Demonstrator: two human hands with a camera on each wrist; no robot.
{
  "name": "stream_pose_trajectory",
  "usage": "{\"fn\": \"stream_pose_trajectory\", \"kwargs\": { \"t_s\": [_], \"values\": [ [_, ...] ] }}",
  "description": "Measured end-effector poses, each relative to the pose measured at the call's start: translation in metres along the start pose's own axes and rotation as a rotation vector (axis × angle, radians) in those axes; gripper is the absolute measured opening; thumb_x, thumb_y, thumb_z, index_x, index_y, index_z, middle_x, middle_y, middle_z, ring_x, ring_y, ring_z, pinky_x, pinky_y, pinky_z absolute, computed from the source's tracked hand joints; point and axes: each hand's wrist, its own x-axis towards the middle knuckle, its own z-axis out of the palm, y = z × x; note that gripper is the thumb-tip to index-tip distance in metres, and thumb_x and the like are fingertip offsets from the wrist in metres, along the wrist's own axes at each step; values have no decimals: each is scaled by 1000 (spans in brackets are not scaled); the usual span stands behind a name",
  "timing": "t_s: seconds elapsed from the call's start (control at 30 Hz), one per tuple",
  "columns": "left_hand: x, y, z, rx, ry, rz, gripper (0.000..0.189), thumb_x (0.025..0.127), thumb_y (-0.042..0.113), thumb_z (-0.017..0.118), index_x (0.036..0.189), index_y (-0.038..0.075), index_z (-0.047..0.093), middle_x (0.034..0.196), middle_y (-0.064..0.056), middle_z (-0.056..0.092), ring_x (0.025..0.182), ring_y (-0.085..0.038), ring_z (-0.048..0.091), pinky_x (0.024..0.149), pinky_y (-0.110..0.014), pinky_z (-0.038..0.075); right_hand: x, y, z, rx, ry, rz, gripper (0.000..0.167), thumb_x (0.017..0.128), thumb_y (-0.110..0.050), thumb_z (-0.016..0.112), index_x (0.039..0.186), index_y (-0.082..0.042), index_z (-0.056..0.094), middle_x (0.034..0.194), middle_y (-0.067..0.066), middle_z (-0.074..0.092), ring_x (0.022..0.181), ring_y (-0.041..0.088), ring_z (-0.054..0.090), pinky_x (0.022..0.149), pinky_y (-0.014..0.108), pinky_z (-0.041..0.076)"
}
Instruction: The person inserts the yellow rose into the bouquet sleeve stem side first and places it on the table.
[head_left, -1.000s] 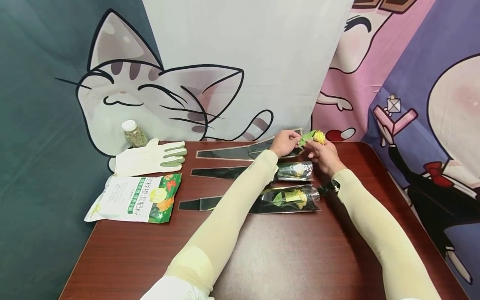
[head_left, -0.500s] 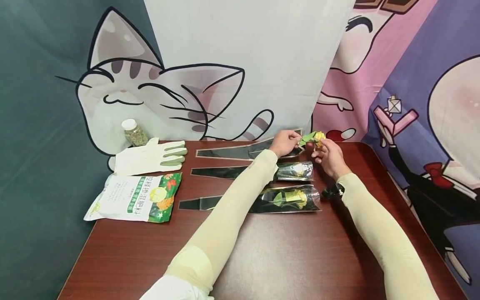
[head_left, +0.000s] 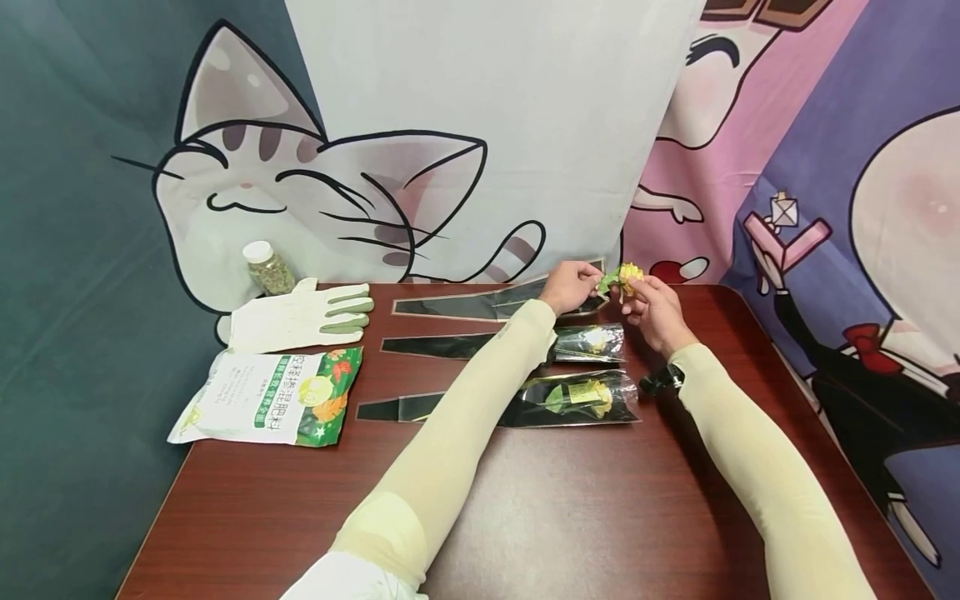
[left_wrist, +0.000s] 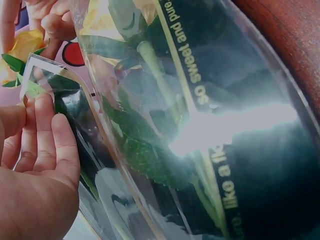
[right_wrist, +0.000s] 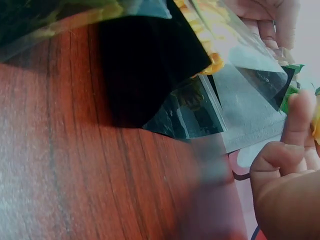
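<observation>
At the back of the table my left hand [head_left: 567,286] pinches the open corner of a clear and black flower sleeve [head_left: 457,306] between thumb and fingers. In the left wrist view the thumb and fingertips meet at the pale-edged corner. My right hand [head_left: 658,315] holds a yellow rose [head_left: 632,273] by its bloom, right at the sleeve's mouth. Green leaves [head_left: 608,282] show between the two hands. The stem is mostly hidden by the left hand and sleeve. In the right wrist view the bloom [right_wrist: 316,125] is partly cut off by the frame edge.
Two wrapped yellow roses lie nearer, a middle one [head_left: 596,340] and a front one [head_left: 591,398], under my left forearm. At left are a printed white and green bag [head_left: 273,398], work gloves [head_left: 288,317] and a white-capped jar [head_left: 270,268]. A printed cloth backdrop [head_left: 570,125] stands behind.
My right hand has shifted from below the bloom to its right side, and the rose has moved slightly left towards the sleeve. My left hand has stayed in place.
</observation>
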Motion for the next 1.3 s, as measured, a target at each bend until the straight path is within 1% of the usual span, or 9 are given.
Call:
{"fn": "stream_pose_trajectory", "kwargs": {
  "t_s": [0.23,0.37,0.53,0.63,0.73,0.87,0.97,1.1,1.3],
  "values": [
    [2,0,-4,-13,-14,18,19,107,21,66,113,11,80,94,-8,80,81,-16,74,69,-16,49,3,3,4,54,-22,-55,3,110,-14,57,107,-13,58,90,5,80,47,13,48,43,21,36],
    [3,-1,-6,-9,-21,13,18,107,22,66,113,12,80,92,-6,79,80,-14,73,69,-16,48,4,3,4,-82,-25,-52,13,111,-26,58,116,-15,53,89,0,78,44,12,49,41,21,36],
    [2,-1,-7,-19,-28,4,20,107,22,66,114,10,79,91,-7,79,90,-24,76,63,-19,47,5,2,2,-269,-25,-38,20,111,-35,57,116,-17,49,85,-4,76,44,11,53,40,22,36],
    [0,-1,-8,-22,-23,-3,20,107,21,66,116,9,79,91,-7,79,92,-26,77,59,-20,47,5,3,-1,-304,-43,-12,18,111,-33,58,115,-17,50,85,-2,75,44,11,55,40,22,36],
    [-1,-1,-7,-7,-9,6,20,107,21,66,115,9,80,90,-5,79,86,-20,76,59,-19,47,5,4,-3,-345,-64,-1,17,109,-30,61,117,-17,54,86,-2,72,46,10,53,42,21,38],
    [-3,-1,-4,8,0,39,19,106,20,66,111,9,80,89,-4,80,79,-14,74,64,-16,47,5,6,-4,-412,-63,-17,14,107,-27,66,115,-17,61,83,-5,65,50,7,47,45,22,41],
    [-3,0,-2,9,2,46,18,106,20,66,109,9,80,89,-3,80,79,-14,75,69,-14,48,7,9,-4,-448,-68,-28,13,105,-24,68,115,-16,66,79,-6,61,49,5,43,45,21,37],
    [-4,3,-1,4,14,41,18,107,20,66,109,10,80,89,-3,80,82,-16,76,72,-13,50,10,11,-3,-492,-95,-28,18,104,-22,70,121,-16,68,75,-5,60,47,3,39,42,22,29],
    [-4,2,-3,0,21,41,18,106,19,67,110,9,80,89,-6,80,80,-15,74,69,-13,47,13,11,-1,-632,-103,-24,36,104,-26,71,135,-9,64,74,-5,62,46,3,39,42,21,32]
  ]
}}
